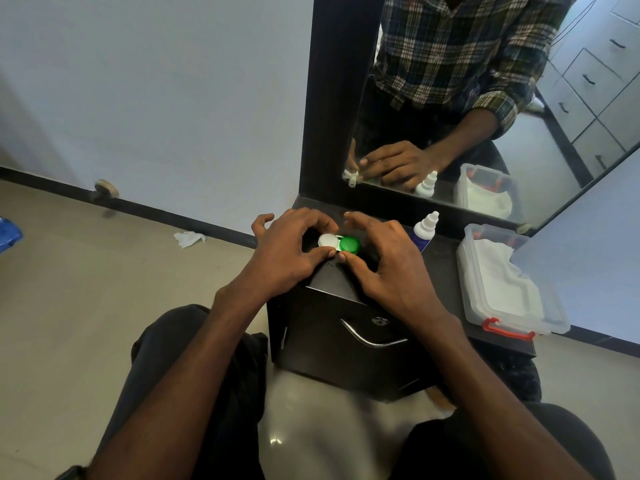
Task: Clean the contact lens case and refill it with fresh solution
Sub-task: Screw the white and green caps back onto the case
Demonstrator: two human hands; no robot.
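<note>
A contact lens case with one white cap and one green cap lies on the dark dresser top. My left hand curls its thumb and fingers round the white cap. My right hand is spread beside the green cap, its thumb tip touching the case's near edge and its fingers arched above. A white solution bottle with a blue label stands just right of my right hand, its nozzle cap on.
A clear plastic box with white tissue and a red latch sits at the dresser's right end. A mirror rises behind. A crumpled tissue lies on the floor at left. A drawer handle is below my hands.
</note>
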